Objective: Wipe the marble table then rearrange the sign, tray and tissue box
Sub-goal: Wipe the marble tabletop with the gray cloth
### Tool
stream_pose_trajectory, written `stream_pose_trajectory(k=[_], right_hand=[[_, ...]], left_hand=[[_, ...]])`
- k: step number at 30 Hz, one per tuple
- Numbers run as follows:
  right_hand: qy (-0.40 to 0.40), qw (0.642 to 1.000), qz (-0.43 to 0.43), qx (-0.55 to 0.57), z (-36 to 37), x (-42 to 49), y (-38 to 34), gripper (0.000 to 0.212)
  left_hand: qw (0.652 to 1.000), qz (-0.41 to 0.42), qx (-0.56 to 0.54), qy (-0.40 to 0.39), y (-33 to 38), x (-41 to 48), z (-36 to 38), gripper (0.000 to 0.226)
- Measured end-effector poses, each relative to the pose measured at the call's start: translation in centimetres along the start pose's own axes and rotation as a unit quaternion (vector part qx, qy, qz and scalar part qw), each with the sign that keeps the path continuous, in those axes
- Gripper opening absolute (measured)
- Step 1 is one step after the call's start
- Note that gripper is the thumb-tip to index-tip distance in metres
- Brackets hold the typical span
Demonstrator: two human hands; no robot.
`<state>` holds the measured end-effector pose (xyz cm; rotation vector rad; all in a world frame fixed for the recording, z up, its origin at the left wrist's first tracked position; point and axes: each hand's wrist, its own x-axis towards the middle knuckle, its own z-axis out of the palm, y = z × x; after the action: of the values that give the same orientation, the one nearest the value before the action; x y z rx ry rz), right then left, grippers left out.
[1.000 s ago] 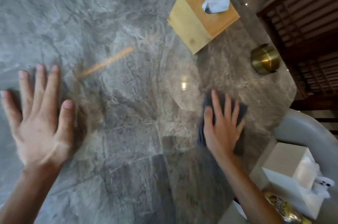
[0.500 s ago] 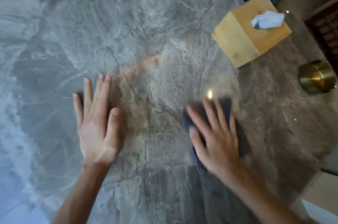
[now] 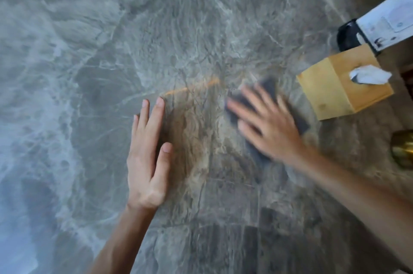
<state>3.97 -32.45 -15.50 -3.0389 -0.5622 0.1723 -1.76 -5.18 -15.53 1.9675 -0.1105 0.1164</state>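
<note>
**Cloth on marble, both palms down**

Right hand (image 3: 271, 132), fingers spread flat, presses a dark cloth (image 3: 268, 88) onto the tabletop (image 3: 89, 72). Left hand (image 3: 148, 157) lies flat, holding nothing. Wooden tissue box (image 3: 330, 92) sits just right, sign (image 3: 384, 23) behind it.

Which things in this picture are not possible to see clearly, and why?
Head view:
Cloth: mostly covered by the right hand, itself motion-blurred.
Sign: cut by the right edge; print too small to read.
Brass object: cut by the right edge; unidentifiable.
Black item beneath the sign: partly hidden; tray or base, cannot tell.
</note>
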Motion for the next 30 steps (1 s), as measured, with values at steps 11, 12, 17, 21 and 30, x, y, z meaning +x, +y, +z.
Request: stream_pose_trajectory(k=[11,12,17,21,30], right_hand=[[-0.086,0.985,-0.147,0.01,-0.2,-8.0,-3.4,0.051],[-0.05,0.997,-0.053,0.015,-0.2,-5.1,-1.4,0.05],[0.05,0.989,0.136,0.037,-0.2,6.2,-5.4,0.054],[-0.079,0.972,-0.219,0.023,0.5,-11.8,-12.0,0.052],[0.045,0.979,0.193,0.039,-0.5,5.2,-2.6,0.053]], left_hand=[[0.999,-0.032,-0.044,0.005,0.0,-0.3,-0.1,0.061],[0.998,-0.031,-0.048,0.009,0.0,-0.2,-0.1,0.061],[0.998,-0.029,-0.047,0.009,-0.1,-0.3,0.1,0.06],[0.998,-0.029,-0.048,0.007,-0.1,-0.4,-0.1,0.061],[0.999,-0.014,-0.035,0.006,-0.1,-0.3,0.0,0.059]])
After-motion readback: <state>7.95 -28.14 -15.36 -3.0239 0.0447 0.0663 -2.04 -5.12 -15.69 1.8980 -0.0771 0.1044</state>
